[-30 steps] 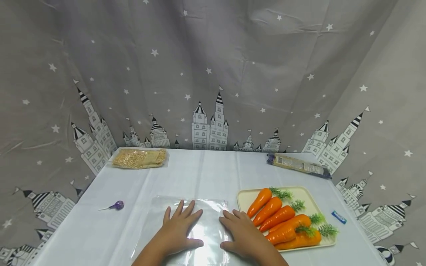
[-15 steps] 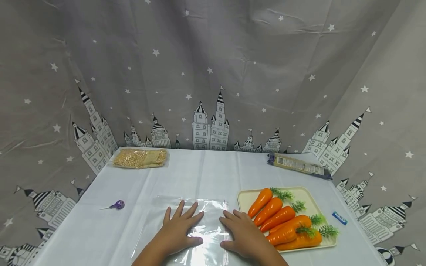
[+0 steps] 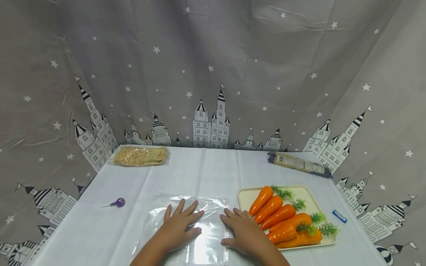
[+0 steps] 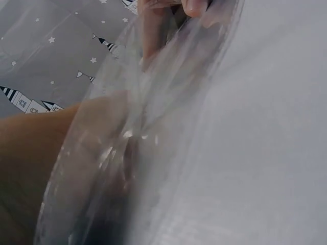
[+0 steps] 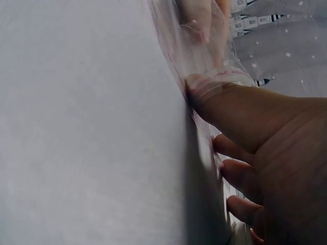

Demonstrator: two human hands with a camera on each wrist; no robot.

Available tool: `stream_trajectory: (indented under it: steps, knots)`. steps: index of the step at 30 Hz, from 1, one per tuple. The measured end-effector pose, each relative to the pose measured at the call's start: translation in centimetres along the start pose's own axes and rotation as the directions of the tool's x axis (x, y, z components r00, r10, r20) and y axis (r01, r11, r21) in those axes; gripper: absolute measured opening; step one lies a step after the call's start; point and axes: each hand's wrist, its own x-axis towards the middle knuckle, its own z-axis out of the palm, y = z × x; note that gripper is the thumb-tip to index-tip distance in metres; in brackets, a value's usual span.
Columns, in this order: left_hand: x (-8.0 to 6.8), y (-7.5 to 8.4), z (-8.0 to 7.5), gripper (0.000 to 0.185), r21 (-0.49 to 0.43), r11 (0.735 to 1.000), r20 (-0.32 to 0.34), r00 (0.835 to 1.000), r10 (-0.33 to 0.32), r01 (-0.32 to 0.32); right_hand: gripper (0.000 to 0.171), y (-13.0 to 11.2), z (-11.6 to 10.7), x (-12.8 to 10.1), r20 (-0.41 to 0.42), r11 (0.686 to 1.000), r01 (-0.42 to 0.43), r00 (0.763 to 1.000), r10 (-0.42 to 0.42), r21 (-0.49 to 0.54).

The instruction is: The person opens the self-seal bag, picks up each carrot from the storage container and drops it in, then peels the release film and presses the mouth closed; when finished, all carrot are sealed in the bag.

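Two hands are lying flat on the clear plastic bag (image 3: 189,225) at the near edge of the white table (image 3: 213,170). Your left hand (image 3: 179,225) is pressing its middle, fingers spread. Your right hand (image 3: 243,231) is pressing the bag's right edge, fingers loosely spread. The tray (image 3: 299,192) of carrots (image 3: 279,218) is sitting just beside your right hand.

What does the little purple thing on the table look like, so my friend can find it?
Start at the white table and look at its left side, left of the clear plastic bag under the two hands. The purple thing lies alone there: a small round purple knob with a thin pale stick, the only purple object.
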Motion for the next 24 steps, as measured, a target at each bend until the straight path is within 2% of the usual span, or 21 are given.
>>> stream_trajectory:
  steps: [7,20,24]
  knots:
    - [0.1,-0.3,0.2,0.051,-0.029,1.0,-0.032,0.999,0.005,-0.005,0.079,0.0,-0.1,-0.1,-0.016,1.0,0.004,1.0,-0.004,0.014]
    - [0.2,-0.5,0.5,0.05,-0.017,1.0,-0.059,0.998,0.023,-0.024,0.074,-0.4,-0.6,-0.1,-0.048,1.0,0.006,0.999,-0.006,0.01]
    - [0.2,-0.6,0.5,0.05,-0.035,0.999,-0.06,0.998,0.026,-0.028,0.071,-0.1,-1.2,-0.8,-0.059,0.998,0.009,0.998,-0.005,0.065]
